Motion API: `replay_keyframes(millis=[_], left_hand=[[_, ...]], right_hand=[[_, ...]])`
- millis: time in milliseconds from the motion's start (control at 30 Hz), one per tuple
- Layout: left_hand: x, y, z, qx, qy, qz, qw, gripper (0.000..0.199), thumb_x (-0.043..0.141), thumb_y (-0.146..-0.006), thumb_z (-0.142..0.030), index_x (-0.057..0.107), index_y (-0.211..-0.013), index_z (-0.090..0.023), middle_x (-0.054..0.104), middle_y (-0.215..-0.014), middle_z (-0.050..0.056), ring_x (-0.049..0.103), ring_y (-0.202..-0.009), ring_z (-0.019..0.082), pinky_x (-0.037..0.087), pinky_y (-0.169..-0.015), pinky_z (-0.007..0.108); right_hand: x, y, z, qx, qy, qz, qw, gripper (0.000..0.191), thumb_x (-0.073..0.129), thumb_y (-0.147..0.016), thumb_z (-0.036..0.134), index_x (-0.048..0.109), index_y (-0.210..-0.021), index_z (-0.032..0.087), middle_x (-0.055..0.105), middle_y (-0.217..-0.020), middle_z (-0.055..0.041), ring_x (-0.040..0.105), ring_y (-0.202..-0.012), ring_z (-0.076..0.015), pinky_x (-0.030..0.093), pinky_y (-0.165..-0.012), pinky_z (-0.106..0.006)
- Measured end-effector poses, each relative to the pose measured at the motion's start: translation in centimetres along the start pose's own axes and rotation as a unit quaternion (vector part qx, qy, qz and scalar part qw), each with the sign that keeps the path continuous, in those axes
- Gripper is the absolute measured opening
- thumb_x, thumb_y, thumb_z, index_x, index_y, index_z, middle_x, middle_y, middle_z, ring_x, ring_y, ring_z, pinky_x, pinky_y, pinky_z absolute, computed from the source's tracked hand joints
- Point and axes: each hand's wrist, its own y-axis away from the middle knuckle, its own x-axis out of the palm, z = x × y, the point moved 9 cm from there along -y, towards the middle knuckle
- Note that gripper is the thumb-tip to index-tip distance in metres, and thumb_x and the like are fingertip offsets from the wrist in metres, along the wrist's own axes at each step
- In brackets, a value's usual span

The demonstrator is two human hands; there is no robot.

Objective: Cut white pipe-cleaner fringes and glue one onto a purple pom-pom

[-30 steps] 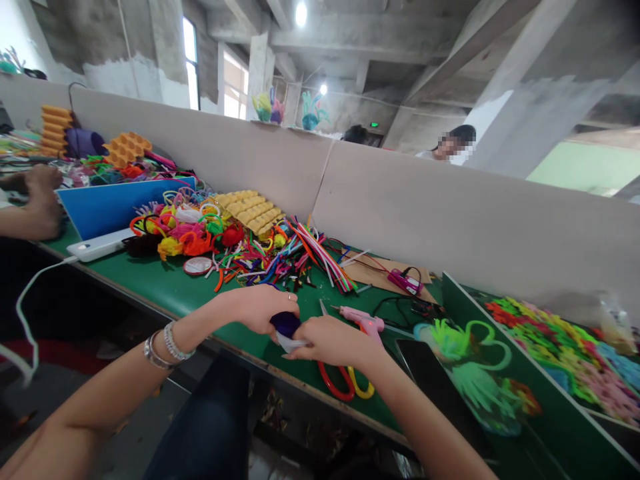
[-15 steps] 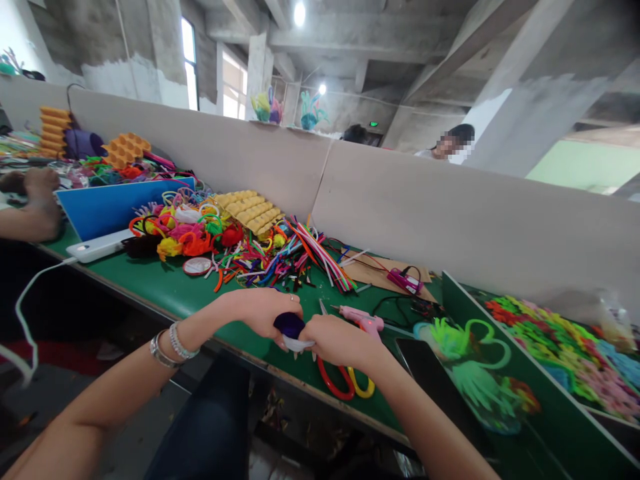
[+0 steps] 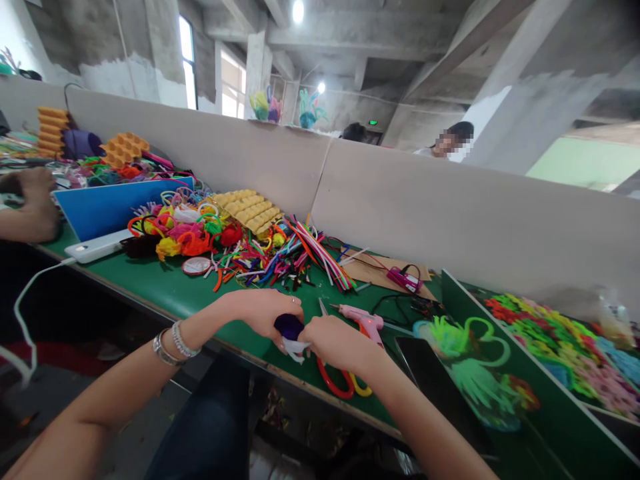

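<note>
My left hand [image 3: 267, 315] is closed around a dark purple rounded piece [image 3: 289, 325] above the table's front edge. A thin white strip [image 3: 296, 349] hangs along the lower side of that piece. The fingers of my right hand [image 3: 331, 339] pinch the strip's right end, close against the purple piece. Fingertips of both hands are partly hidden. Just beyond my right hand lie scissors [image 3: 336, 385] with red and yellow handles, and a pink hot glue gun [image 3: 369, 321].
Behind my hands, pipe cleaners [image 3: 320, 253] lie in a loose heap beside a yellow egg-crate tray [image 3: 250, 212]. To the right are a black phone [image 3: 436, 390], green fuzzy figures [image 3: 480, 380] and a green divider [image 3: 530, 360]. A co-worker's hand [image 3: 37, 193] is far left.
The white strip has swung further down and bunched below the purple piece. Both hands stay in nearly the same place.
</note>
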Motion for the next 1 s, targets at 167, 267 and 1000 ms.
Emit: replay_keyframes(millis=[167, 267, 1000], left_hand=[[0.0, 0.3, 0.9, -0.058, 0.001, -0.004, 0.998, 0.046, 0.061, -0.062, -0.044, 0.049, -0.100, -0.022, 0.055, -0.093, 0.003, 0.056, -0.078, 0.018, 0.039, -0.063, 0.024], [-0.1, 0.3, 1.3, -0.089, -0.033, -0.012, 0.995, 0.047, 0.059, -0.062, -0.047, 0.049, -0.100, -0.021, 0.055, -0.092, 0.005, 0.057, -0.076, 0.019, 0.039, -0.061, 0.026], [0.4, 0.1, -0.2, -0.034, -0.050, -0.010, 0.998, 0.043, 0.055, -0.064, -0.049, 0.052, -0.094, -0.018, 0.057, -0.086, 0.006, 0.057, -0.070, 0.020, 0.040, -0.055, 0.027]], right_hand=[[-0.8, 1.1, 0.0, -0.001, -0.067, -0.019, 0.998, 0.024, 0.052, -0.068, 0.025, 0.061, -0.089, 0.017, 0.065, -0.085, -0.0066, 0.059, -0.072, -0.0175, 0.036, -0.057, -0.022], [-1.4, 1.0, -0.1, -0.011, -0.097, -0.034, 0.995, 0.037, 0.056, -0.066, 0.045, 0.061, -0.090, 0.018, 0.065, -0.084, -0.0055, 0.059, -0.072, -0.0185, 0.037, -0.058, -0.023], [-0.6, -0.3, 1.7, -0.066, 0.070, -0.030, 0.995, 0.023, 0.043, -0.072, 0.002, 0.062, -0.076, 0.014, 0.065, -0.077, -0.0084, 0.058, -0.073, -0.0170, 0.035, -0.061, -0.024]])
